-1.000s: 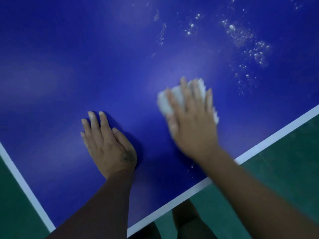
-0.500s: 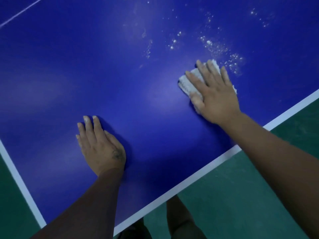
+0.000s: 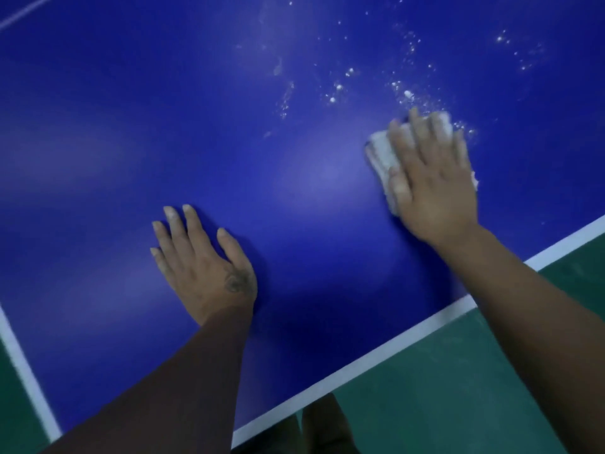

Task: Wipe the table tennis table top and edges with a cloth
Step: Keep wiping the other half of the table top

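The blue table tennis table top [image 3: 163, 126] fills most of the view, with white border lines along its near edge [image 3: 376, 365] and left edge [image 3: 19, 362]. My right hand [image 3: 432, 181] presses flat on a folded white cloth [image 3: 381, 155] at the right, fingers straight. The cloth shows at the hand's left side and past the fingertips. White powdery specks [image 3: 340, 88] lie scattered on the blue surface just beyond the cloth. My left hand [image 3: 203, 267] rests flat on the table, fingers straight, holding nothing.
Green floor [image 3: 442, 388] lies past the table's near edge and at the lower left corner. A thin white line [image 3: 26, 11] crosses the table at the top left. My leg [image 3: 324, 424] shows below the near edge.
My right hand has slid the cloth away from me and to the right, up to the scattered white specks. My left hand has stayed planted on the table.
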